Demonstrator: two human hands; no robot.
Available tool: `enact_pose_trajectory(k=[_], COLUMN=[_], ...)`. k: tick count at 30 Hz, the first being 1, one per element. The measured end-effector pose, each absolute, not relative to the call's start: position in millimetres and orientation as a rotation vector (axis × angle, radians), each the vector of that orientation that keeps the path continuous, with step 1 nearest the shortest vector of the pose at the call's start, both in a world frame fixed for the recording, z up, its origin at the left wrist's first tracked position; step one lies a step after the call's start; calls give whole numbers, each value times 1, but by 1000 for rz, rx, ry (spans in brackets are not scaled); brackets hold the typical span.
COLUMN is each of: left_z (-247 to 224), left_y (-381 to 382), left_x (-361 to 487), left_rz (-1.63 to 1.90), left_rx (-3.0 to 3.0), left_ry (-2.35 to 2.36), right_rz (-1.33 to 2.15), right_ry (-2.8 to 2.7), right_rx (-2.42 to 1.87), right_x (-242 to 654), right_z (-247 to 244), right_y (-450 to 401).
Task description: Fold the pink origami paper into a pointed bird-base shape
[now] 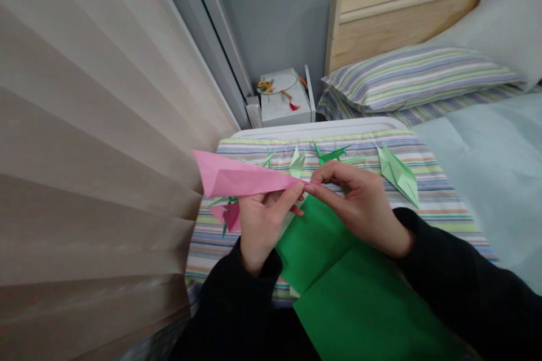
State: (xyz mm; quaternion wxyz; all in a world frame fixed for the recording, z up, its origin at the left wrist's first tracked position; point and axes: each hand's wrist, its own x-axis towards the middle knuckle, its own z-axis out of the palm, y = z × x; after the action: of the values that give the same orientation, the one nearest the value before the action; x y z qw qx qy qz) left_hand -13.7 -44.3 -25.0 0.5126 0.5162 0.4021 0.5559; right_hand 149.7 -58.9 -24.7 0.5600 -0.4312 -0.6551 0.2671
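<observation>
A long folded sheet of pink paper (248, 176) is held above the table, its wide end to the left and its narrow tip between my hands. My left hand (266, 220) grips it from below, with the thumb pressed on top near the tip. The thumb and forefinger of my right hand (359, 200) pinch that narrow tip. Beneath my hands lie green paper sheets (322, 237), one (364, 304) reaching toward my lap. A folded pink paper piece (228, 216) rests behind my left hand, partly hidden.
Several folded green paper shapes lie along the striped cloth (440, 214), including a pale green one (399, 175) and a darker one (332, 153). A white stand (285, 110) with small items is at the back. A curtain (105, 152) borders the left, a bed (486, 163) the right.
</observation>
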Motion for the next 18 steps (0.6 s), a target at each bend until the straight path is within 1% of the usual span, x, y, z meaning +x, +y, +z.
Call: enact_pose_trajectory(k=[2, 9, 18], left_z=[-25, -32, -29], left_y=[-43, -40, -44], left_x=[-13, -19, -15], left_rz=[1308, 1277, 1336], left_rx=[1232, 1163, 1171], left_ry=[963, 921, 913], right_rz=[601, 327, 301], right_ry=[-1574, -1701, -1668], right_rx=[-1014, -1007, -988], right_x=[150, 153, 152], right_z=[-25, -26, -26], right_y=[-59, -59, -60])
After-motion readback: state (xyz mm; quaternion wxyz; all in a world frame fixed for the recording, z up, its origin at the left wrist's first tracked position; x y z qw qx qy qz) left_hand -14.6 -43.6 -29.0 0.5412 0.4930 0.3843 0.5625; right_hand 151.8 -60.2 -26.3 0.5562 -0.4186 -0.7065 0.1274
